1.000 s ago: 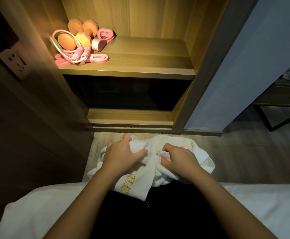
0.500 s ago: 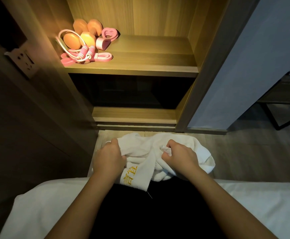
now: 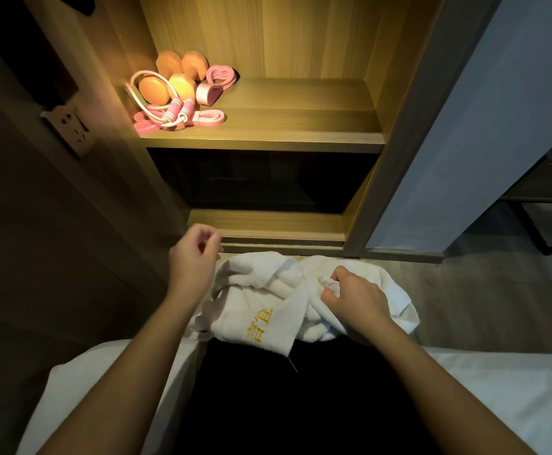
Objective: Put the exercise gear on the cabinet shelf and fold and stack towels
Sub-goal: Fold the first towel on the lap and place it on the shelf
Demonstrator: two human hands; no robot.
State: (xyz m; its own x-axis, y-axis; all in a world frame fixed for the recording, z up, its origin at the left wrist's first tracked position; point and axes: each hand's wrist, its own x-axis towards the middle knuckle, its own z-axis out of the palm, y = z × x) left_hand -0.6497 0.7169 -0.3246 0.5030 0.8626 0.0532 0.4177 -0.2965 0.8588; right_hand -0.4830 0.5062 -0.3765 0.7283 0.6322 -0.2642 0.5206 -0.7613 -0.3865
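The white towel (image 3: pixel 255 290) lay bunched on the person's lap at the bed's edge, its length running left to right. The right grip (image 3: pixel 355 295) pinched a fold right of its middle. The left grip (image 3: pixel 194 257), loosely curled and empty, hovered just beside the towel's left end.

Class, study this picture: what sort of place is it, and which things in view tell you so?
Probably a hotel or guest bedroom: a bed with white sheets at the near edge, a built-in wooden cabinet with a lit shelf, and a white towel embroidered with gold lettering.
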